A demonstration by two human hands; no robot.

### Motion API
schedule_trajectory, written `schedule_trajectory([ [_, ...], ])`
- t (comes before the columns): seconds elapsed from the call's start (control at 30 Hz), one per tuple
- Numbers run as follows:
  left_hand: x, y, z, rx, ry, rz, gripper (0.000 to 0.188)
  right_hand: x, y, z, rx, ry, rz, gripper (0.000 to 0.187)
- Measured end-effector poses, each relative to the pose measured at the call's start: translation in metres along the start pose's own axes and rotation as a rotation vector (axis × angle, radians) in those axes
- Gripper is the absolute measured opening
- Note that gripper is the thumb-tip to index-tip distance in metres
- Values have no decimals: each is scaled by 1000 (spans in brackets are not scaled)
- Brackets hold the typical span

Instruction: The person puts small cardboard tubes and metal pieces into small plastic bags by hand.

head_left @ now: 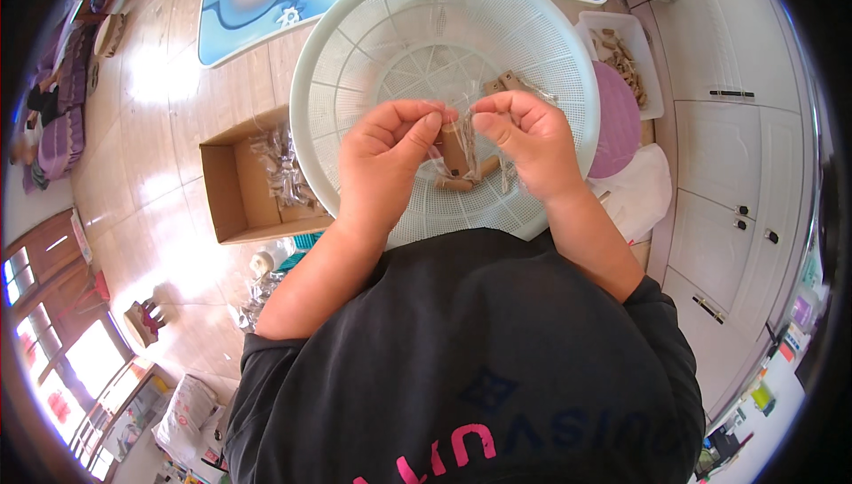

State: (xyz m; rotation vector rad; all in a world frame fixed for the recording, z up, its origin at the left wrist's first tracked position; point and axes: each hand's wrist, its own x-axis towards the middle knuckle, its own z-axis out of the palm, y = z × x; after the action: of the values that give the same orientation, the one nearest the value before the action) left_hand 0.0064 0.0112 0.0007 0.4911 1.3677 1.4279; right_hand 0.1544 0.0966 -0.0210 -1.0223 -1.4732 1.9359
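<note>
In front of me my left hand [383, 154] and my right hand [534, 140] are raised over a large pale-green mesh basket [302, 102]. Thumb and fingers of each are pinched on the upper part of a clear plastic bag [469, 133]. Inside or just behind the film is a flat brown piece [453, 154] with a small dark mark; I cannot tell which. Lower in the basket lie a brown stick-like piece [454, 185] and more brown pieces [504, 82] with clear wrapping around them. The exact fingertip grip is partly hidden.
Left of the basket stands a cardboard box [232, 184] with clear-wrapped items. At right are a white tray [655, 98] of small brown pieces, a purple disc [619, 125] and a white bag [646, 193]. Beyond is a blue patterned table [257, 23]; white cabinets [714, 151] line the right.
</note>
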Motion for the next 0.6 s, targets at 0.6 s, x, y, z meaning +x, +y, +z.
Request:
schedule_trajectory([
  [0.6, 2, 1, 0, -38, 46, -69, 9, -3, 8, 5, 368, 81, 107, 9],
])
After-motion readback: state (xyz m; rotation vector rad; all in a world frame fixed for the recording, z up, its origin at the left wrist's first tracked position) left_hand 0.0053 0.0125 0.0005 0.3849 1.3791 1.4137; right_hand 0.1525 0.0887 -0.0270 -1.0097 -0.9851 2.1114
